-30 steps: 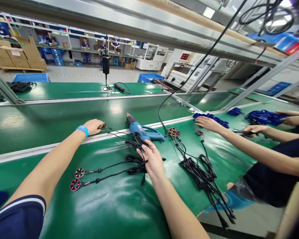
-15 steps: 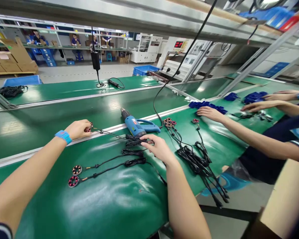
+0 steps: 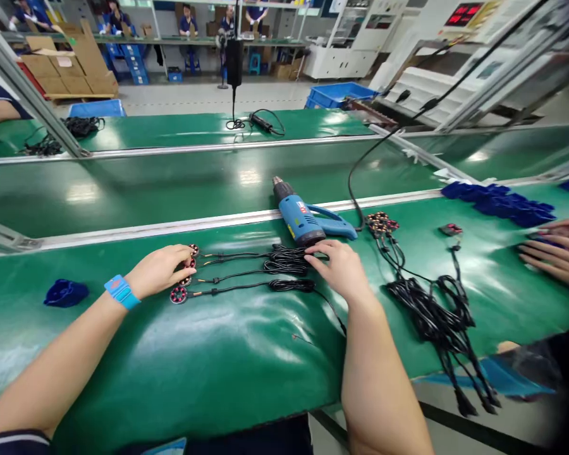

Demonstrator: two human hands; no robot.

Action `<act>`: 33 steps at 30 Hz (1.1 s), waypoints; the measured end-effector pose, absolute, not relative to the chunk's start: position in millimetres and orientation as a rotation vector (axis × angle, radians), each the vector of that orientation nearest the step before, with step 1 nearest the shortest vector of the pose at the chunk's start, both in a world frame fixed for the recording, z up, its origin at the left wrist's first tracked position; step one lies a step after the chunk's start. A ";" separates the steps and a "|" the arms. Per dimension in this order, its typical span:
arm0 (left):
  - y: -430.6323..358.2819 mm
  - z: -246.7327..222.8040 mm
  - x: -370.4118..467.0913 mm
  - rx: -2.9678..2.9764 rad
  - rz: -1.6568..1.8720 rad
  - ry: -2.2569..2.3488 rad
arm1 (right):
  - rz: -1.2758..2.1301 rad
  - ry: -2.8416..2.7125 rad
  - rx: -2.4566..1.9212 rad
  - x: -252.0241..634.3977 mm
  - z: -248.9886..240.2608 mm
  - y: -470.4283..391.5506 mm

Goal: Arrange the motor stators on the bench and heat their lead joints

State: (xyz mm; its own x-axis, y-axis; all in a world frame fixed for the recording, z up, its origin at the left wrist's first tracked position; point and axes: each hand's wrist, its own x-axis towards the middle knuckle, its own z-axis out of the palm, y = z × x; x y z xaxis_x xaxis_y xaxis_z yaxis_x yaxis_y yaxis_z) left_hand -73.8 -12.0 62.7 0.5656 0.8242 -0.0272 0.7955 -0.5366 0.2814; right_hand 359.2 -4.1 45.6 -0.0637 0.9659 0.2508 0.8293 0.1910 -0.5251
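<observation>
Several round copper coil parts with black cables lie side by side on the green table. My left hand (image 3: 164,270) has its fingers on the upper coils, pinched round one; the lowest coil (image 3: 178,294) lies just below the fingertips. At the other end my right hand (image 3: 337,265) pinches the top bundled black cable (image 3: 287,251) between thumb and fingers. Another cable bundle (image 3: 291,285) lies below it. A blue heat gun (image 3: 299,218) rests just behind my right hand, its nozzle pointing to the back left.
More coils (image 3: 382,224) with a heap of black cables (image 3: 429,309) lie to the right. Dark blue pieces (image 3: 500,201) sit near a co-worker's hands (image 3: 557,253). One blue piece (image 3: 65,293) is at the left. A metal rail (image 3: 208,222) runs behind; a black cord hangs across.
The view has swung right to left, bringing the left blue piece into sight. My left hand has lowered its coil beside the others, and the cables now lie in closer, straighter rows.
</observation>
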 end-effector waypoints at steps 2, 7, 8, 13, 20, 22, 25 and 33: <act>-27.0 60.8 -76.3 2.544 0.267 1.397 | 0.306 -1.983 -1.553 352.0 53.7 -10.8; -78.0 46.5 -85.3 2.485 0.624 1.463 | 0.672 -2.252 -1.292 317.2 65.4 -30.9; -87.5 43.0 -86.7 2.478 0.641 1.471 | 0.692 -2.266 -1.241 306.2 65.5 -34.8; -109.0 31.2 -87.4 2.407 0.656 1.482 | 0.843 -2.206 -0.905 234.6 62.5 -52.5; -113.3 29.8 -81.8 2.266 0.851 1.449 | 1.036 -2.287 -0.774 158.1 49.1 -57.4; -118.8 31.1 -80.3 2.277 0.902 1.481 | 1.155 -2.247 -0.799 151.8 45.7 -56.2; -124.3 32.0 -77.2 2.333 0.924 1.485 | 1.392 -2.176 -0.876 152.0 42.3 -54.2; -122.3 35.4 -66.8 2.358 0.924 1.423 | 2.032 -1.599 -0.883 158.2 35.3 -52.0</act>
